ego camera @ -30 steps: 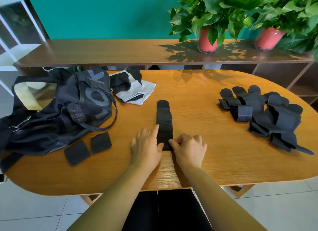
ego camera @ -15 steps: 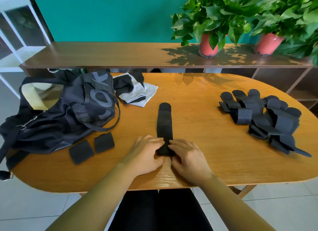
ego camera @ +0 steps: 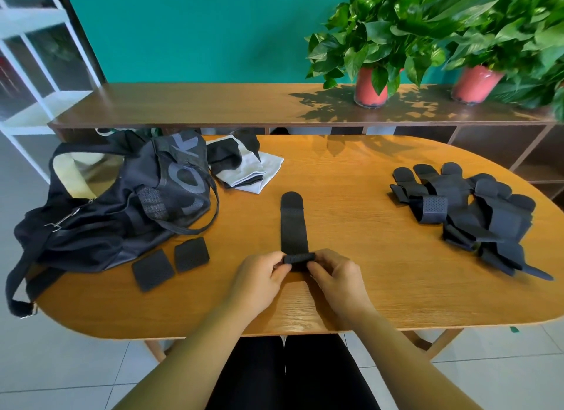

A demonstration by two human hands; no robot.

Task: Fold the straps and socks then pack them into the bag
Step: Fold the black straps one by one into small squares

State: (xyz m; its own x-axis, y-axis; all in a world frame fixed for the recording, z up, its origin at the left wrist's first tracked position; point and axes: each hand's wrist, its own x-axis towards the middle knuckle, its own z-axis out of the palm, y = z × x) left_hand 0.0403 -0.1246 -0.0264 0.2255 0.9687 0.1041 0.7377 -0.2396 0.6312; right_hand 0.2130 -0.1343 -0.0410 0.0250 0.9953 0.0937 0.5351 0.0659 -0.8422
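A black strap (ego camera: 293,223) lies lengthwise on the wooden table (ego camera: 381,287), its near end rolled up. My left hand (ego camera: 259,276) and my right hand (ego camera: 334,276) pinch that rolled end from either side. Two folded black straps (ego camera: 171,263) lie left of my hands. The open black bag (ego camera: 122,196) sits at the table's left. Black and white socks (ego camera: 244,168) are piled beside the bag. A heap of unfolded black straps (ego camera: 467,214) lies at the right.
A long wooden shelf (ego camera: 244,107) runs behind the table, carrying two potted plants (ego camera: 370,87) in red pots. A white rack (ego camera: 27,73) stands at the far left. The bag's shoulder strap (ego camera: 18,299) hangs over the table's left edge.
Both hands went from pressing the strap's near end flat to pinching it; that end is now lifted and rolled over.
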